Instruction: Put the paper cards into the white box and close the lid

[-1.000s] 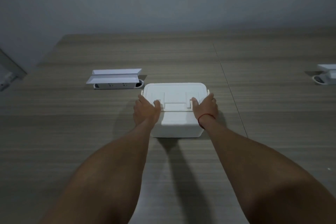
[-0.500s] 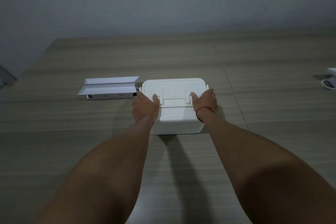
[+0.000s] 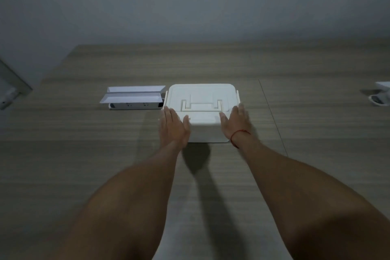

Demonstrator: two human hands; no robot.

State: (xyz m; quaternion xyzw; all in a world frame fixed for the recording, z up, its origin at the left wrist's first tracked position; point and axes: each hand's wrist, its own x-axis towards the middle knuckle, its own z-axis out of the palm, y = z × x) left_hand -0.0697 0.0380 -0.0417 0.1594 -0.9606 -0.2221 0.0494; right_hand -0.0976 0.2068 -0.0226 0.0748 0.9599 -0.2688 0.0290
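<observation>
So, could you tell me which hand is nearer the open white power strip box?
Left. The left hand is just right of it; the right hand lies beyond the white lidded box.

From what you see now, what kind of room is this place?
Probably an office or meeting room. The long wood-grain table has a pop-up power socket unit set into it and stands against a bare grey wall. Only the white box lies between the hands.

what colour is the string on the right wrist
Red string, clearest in the head view.
</observation>
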